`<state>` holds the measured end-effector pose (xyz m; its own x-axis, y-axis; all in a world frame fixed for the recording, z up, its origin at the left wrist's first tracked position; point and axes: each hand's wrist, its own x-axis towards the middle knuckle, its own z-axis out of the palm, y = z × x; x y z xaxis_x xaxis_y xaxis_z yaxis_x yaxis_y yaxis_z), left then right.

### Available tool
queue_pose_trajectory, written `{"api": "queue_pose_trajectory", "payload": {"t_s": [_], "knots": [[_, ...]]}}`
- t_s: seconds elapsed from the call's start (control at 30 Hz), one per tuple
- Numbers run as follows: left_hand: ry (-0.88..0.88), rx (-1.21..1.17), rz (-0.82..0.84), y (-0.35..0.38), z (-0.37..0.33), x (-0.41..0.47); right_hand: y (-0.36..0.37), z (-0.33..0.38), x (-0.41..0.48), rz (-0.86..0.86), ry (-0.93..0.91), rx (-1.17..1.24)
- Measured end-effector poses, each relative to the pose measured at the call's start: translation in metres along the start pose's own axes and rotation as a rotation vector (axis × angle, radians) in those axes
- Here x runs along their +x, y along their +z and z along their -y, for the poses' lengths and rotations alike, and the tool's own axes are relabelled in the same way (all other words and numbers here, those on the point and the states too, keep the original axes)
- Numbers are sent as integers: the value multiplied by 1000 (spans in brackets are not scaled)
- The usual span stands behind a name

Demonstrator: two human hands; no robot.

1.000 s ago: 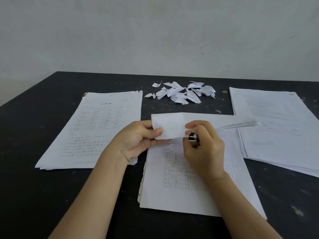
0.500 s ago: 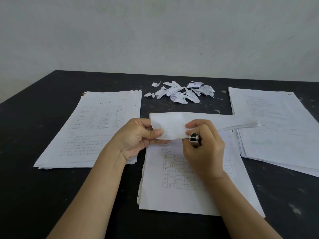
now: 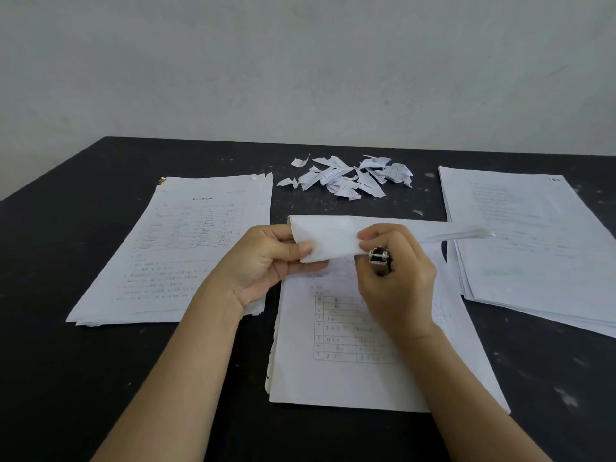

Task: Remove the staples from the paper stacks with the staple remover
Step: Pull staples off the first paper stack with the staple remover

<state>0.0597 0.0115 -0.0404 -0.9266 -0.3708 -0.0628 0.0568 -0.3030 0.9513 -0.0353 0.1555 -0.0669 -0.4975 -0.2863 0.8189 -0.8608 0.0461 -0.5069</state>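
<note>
Head view: paper stack (image 3: 333, 378) print unreadable

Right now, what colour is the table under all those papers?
The table is black, flecked with pale scuffs; the head view, the only one, shows it best.

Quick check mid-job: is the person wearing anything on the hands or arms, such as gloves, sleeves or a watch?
No. The left hand and the right hand are bare, with no gloves and no rings that show. The left forearm and the right forearm are uncovered down to the picture's lower edge: no sleeve, watch or bracelet is in view.
</note>
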Motion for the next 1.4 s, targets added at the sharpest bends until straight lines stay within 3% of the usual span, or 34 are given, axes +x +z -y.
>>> {"api": "queue_pose_trajectory", "payload": {"t_s": [0.13,0.23,0.3,0.47,0.6,0.77,1.07,1.17,1.4], "knots": [[183,-11,-100,-9,-6,0,2,5,15,-10,132,84],[367,346,-377,-3,0,7,8,10,27,-10,254,152],[392,475,-383,7,2,13,13,8,33,-4,299,162],[272,241,-386,29,5,28,23,3,33,-34,208,-29],[287,173,-444,29,7,32,26,-7,22,73,218,-167],[248,39,-456,33,3,31,32,-8,21,109,243,-198],[238,47,-464,31,4,32,26,-5,24,129,310,-185],[243,46,-490,27,5,33,19,-9,26,112,429,-220],[271,19,-577,16,3,36,-27,-29,45,152,912,-252]]}}
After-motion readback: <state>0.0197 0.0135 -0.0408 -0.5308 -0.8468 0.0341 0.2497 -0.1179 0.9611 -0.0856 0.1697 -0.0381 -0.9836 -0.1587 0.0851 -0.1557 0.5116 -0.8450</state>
